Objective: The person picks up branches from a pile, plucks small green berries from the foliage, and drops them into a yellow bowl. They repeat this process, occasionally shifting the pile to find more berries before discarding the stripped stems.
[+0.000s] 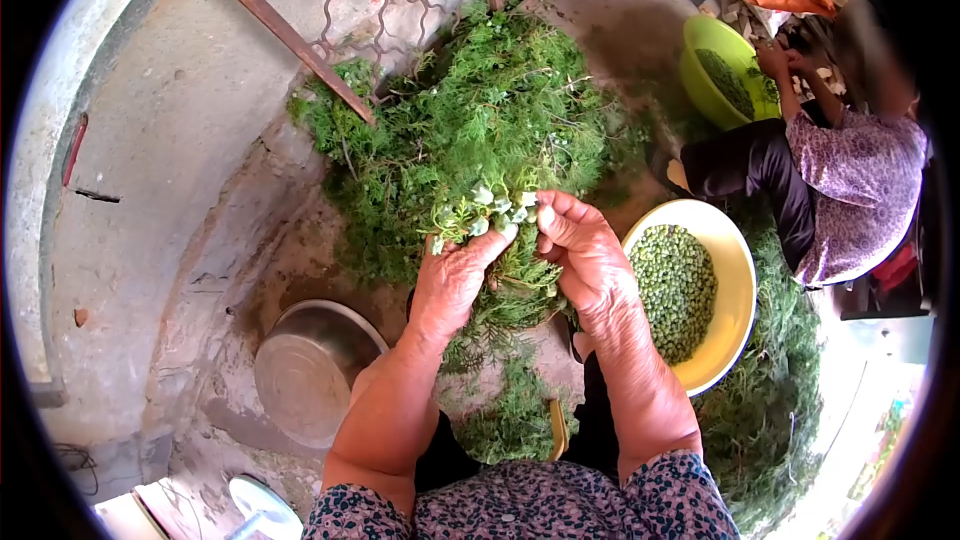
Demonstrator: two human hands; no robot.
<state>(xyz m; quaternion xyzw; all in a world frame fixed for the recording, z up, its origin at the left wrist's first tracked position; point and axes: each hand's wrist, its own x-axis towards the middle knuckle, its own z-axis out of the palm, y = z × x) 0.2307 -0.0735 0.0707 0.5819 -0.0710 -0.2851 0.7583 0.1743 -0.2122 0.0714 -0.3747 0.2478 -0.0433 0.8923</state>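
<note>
The hands work with little spare room: the heap of feathery green branches (480, 110) spreads just beyond and beneath them, the rim of a yellow basin (738, 290) sits close beside the right forearm, and a round metal vessel (310, 375) stands near the left one. More space lies to the left, where stained concrete floor (225, 420) shows between that vessel and the curving, rough plaster wall (130, 200). The left hand (452, 275) grasps a small sprig (482, 212) between thumb and fingers, above the heap's near edge; the right hand (582, 250) brings thumb and forefinger together at the sprig's right side, though I cannot tell whether they grip a fruit. The sprig is scaly, with pale, knobbly, blue-green fruits. Small, round green fruits (675, 290) fill the smooth basin like gravel. A straight wooden bar (280, 30) slants down to the heap's upper left edge. At upper right, a person in a patterned purple top (865, 175) reaches to a lime-green basin (693, 85) of finer greenery.
</note>
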